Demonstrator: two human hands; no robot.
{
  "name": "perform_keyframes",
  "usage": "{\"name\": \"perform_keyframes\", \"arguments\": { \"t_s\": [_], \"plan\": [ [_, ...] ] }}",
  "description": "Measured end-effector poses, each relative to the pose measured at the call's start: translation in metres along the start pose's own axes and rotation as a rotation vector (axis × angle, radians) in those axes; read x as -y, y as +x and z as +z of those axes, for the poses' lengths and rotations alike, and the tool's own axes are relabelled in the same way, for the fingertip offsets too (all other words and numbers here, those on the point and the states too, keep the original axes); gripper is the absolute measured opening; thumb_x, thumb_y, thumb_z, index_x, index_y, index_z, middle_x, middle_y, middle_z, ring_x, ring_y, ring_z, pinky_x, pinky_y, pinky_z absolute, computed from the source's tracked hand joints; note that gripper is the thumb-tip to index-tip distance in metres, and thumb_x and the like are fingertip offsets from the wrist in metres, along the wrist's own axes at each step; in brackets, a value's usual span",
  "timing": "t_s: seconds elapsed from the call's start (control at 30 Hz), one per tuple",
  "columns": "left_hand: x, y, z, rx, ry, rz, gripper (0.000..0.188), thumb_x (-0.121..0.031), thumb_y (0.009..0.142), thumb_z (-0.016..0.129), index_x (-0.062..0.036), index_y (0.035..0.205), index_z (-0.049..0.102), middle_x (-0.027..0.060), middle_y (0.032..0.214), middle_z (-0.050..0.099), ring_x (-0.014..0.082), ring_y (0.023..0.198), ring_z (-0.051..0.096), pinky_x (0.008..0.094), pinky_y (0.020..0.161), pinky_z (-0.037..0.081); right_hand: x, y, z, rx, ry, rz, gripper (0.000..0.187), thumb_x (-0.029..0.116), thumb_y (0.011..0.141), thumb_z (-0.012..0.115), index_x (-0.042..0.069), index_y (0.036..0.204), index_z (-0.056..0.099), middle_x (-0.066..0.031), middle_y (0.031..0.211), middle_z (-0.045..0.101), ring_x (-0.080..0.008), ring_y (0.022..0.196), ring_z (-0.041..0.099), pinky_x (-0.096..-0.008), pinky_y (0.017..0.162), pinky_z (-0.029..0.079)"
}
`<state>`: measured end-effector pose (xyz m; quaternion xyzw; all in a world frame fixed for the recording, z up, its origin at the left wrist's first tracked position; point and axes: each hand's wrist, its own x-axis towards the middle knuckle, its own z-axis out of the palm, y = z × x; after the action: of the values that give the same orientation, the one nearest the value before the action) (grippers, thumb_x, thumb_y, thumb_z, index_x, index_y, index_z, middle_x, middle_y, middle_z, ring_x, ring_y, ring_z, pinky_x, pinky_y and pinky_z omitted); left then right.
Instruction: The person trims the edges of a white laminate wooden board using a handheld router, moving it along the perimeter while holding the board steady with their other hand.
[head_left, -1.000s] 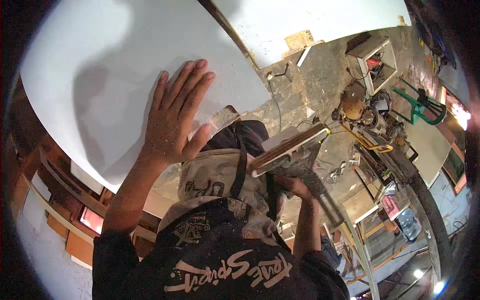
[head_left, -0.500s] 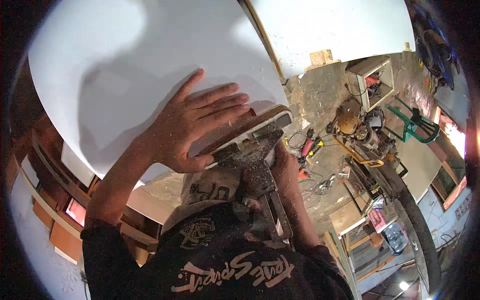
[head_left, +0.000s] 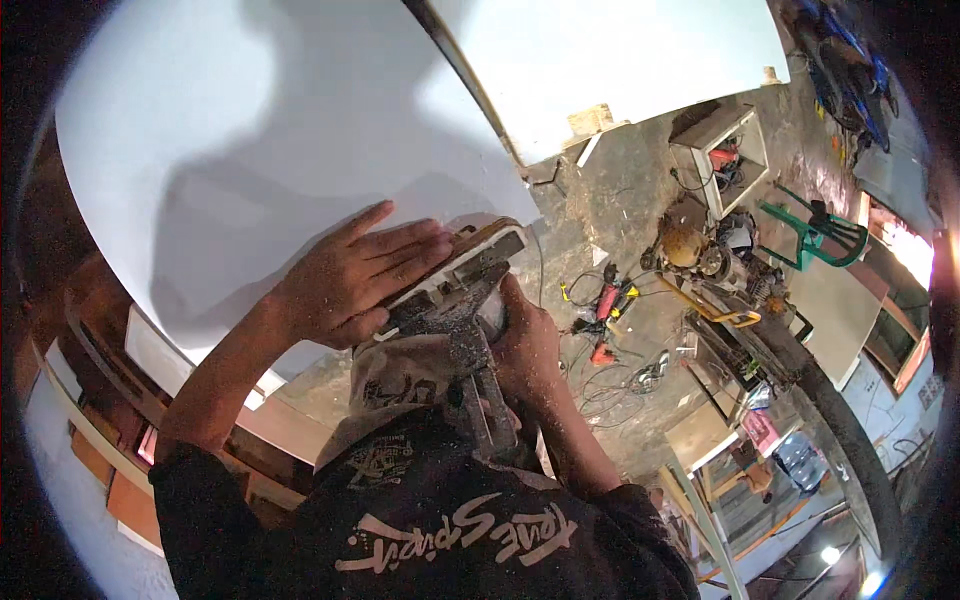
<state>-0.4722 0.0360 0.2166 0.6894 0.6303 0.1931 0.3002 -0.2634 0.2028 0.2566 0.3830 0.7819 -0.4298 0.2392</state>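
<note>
My left hand (head_left: 345, 275) has its fingers stretched out over the white panel (head_left: 200, 130). Its fingertips and thumb lie beside a dusty metal tool (head_left: 445, 295) with a flat, pale-edged head and a long narrow bar running back toward my body. Brown wood shows along the tool's far edge. Closed around the tool's right side, my right hand (head_left: 528, 345) holds it at the panel's near edge. The part inside its grip is mostly hidden. Fine dust covers the tool and both hands.
A second white panel (head_left: 620, 60) lies beyond a narrow gap. Small wood blocks (head_left: 590, 121) sit at its edge. On the floor are a red and black corded power tool (head_left: 607, 300), tangled cables, an open box (head_left: 730, 160), a green chair (head_left: 815, 235) and a dusty machine (head_left: 715, 255).
The tool and my right hand have shifted left and slightly nearer in the view. My left hand has moved left and down, its fingers closer together. The background has also shifted left.
</note>
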Motion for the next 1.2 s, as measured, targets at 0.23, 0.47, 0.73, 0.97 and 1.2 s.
{"name": "perform_keyframes", "arguments": {
  "t_s": [0.23, 0.47, 0.73, 0.97, 1.2],
  "plan": [
    [-0.001, 0.005, -0.005, 0.010, 0.016, 0.030, 0.092, -0.031, 0.072, 0.053, 0.0012, 0.156, 0.035, 0.0148, 0.160, 0.039, 0.0239, 0.151, 0.034, 0.0503, 0.128, 0.016, -0.002, 0.001, 0.006, -0.010, -0.034, -0.010, 0.086, 0.038, 0.068, 0.086, 0.013, 0.141, 0.049, -0.0256, 0.097, 0.072, -0.0461, 0.092, 0.070, -0.0525, 0.078, 0.055],
    [0.004, 0.006, -0.002, -0.004, 0.008, 0.110, 0.080, -0.036, 0.088, 0.037, 0.0083, 0.154, 0.031, 0.0244, 0.157, 0.040, 0.0324, 0.149, 0.037, 0.0537, 0.127, 0.017, -0.006, -0.001, 0.012, 0.011, -0.058, 0.007, 0.092, 0.041, 0.065, 0.086, 0.013, 0.144, 0.046, -0.0246, 0.094, 0.072, -0.0465, 0.091, 0.070, -0.0538, 0.076, 0.055],
    [-0.001, 0.007, -0.003, -0.044, 0.008, 0.084, 0.089, -0.022, 0.073, 0.045, 0.0052, 0.156, 0.030, 0.0207, 0.159, 0.039, 0.0282, 0.151, 0.033, 0.0508, 0.127, 0.017, -0.014, 0.002, 0.019, -0.021, -0.042, -0.052, 0.093, 0.042, 0.065, 0.085, 0.012, 0.144, 0.047, -0.0230, 0.096, 0.073, -0.0454, 0.090, 0.070, -0.0543, 0.075, 0.055],
    [0.001, 0.005, 0.001, -0.049, 0.034, 0.094, 0.088, -0.023, 0.076, 0.047, 0.0028, 0.158, 0.026, 0.0198, 0.161, 0.036, 0.0275, 0.152, 0.032, 0.0501, 0.127, 0.017, -0.024, 0.008, 0.029, -0.034, -0.105, 0.012, 0.079, 0.040, 0.069, 0.083, 0.009, 0.134, 0.052, -0.0238, 0.096, 0.072, -0.0451, 0.089, 0.070, -0.0525, 0.073, 0.055],
    [-0.003, 0.006, 0.000, -0.020, 0.053, 0.042, 0.085, -0.024, 0.083, 0.050, -0.0005, 0.160, 0.023, 0.0141, 0.162, 0.034, 0.0247, 0.152, 0.032, 0.0486, 0.128, 0.018, -0.038, 0.011, 0.029, -0.119, -0.088, -0.118, 0.064, 0.028, 0.069, 0.081, 0.006, 0.121, 0.053, -0.0233, 0.094, 0.071, -0.0463, 0.088, 0.069, -0.0521, 0.070, 0.053]
  ]
}}
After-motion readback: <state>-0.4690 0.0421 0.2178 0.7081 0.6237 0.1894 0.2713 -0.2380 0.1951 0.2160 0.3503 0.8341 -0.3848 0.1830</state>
